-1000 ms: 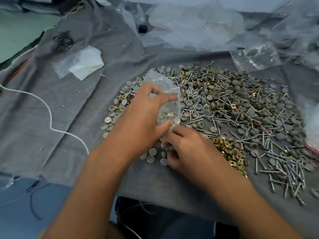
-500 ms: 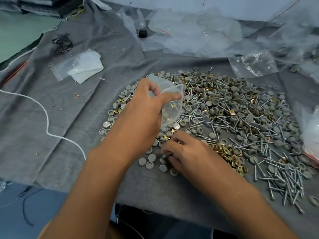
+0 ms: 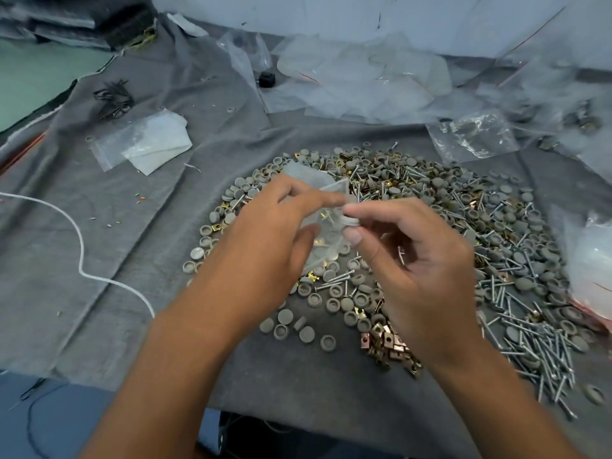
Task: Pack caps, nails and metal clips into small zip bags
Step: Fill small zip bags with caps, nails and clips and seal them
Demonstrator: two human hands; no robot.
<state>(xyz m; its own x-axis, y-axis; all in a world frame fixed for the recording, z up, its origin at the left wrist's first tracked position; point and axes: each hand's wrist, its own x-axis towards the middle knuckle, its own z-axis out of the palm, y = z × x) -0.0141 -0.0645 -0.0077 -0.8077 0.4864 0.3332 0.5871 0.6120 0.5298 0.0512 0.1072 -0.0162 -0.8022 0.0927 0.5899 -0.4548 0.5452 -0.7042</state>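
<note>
Left hand (image 3: pixel 265 240) pinching the small clear plastic zip bag (image 3: pixel 323 223) by its mouth, held up over the heap of grey round plastic caps (image 3: pixel 410 190), silver nails (image 3: pixel 530 329) and brass-coloured metal clips (image 3: pixel 387 342) on the grey cloth (image 3: pixel 132 226), likely so the opening faces the other hand. Right hand (image 3: pixel 420 260) raised to that mouth, thumb and forefinger pinching one grey cap (image 3: pixel 351 220) at the rim, seemingly about to drop it in. Half a second ago down on the cloth picking among loose caps; now lifted level with the bag.

1 head-worn view, facing forward and down, close over grey cloth (image 3: pixel 109 233)
</note>
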